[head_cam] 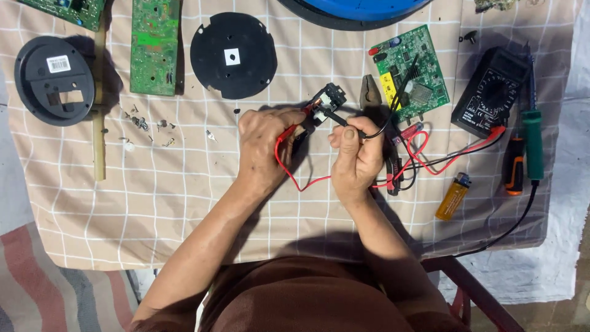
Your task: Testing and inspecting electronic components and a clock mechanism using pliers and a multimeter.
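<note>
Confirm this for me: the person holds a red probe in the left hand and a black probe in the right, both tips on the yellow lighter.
Not quite. The left hand does hold the red probe and the right hand the black probe, but the head view shows both tips on a small black component. The yellow lighter lies untouched on the cloth to the right.

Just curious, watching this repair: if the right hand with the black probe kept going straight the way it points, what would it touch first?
The right hand aims its black probe up and left. Its tip already sits at the small black component, so that comes first; whether it actually touches is hard to tell.
</note>
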